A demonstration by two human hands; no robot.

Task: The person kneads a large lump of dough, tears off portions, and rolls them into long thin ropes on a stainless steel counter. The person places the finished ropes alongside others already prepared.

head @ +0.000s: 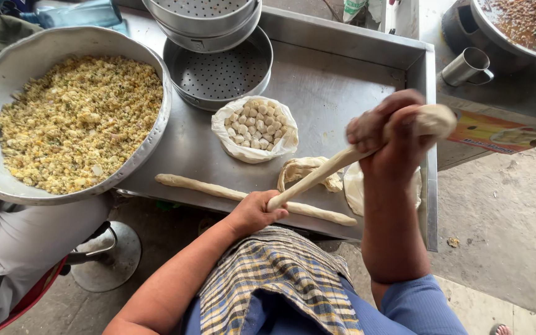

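Note:
My right hand (pixel 387 131) is raised over the steel tray's right side, closed around the thick upper end of a dough rope (pixel 330 166). My left hand (pixel 254 212) grips the rope's thin lower end near the tray's front edge. The rope stretches slantwise between the two hands. Another long dough rope (pixel 201 187) lies flat on the tray (pixel 336 80) along its front edge. A white bag of small cut dough pieces (pixel 255 127) sits open mid-tray. A crumpled dough scrap (pixel 306 169) lies behind the stretched rope.
A big metal bowl of yellow crumbly filling (pixel 79 118) rests at the left. Perforated steamer pans (pixel 218 65) stack at the tray's back. A steel mug (pixel 466 67) and a pot of cooked food (pixel 525 22) stand at the right. A stool base (pixel 110 254) stands on the floor.

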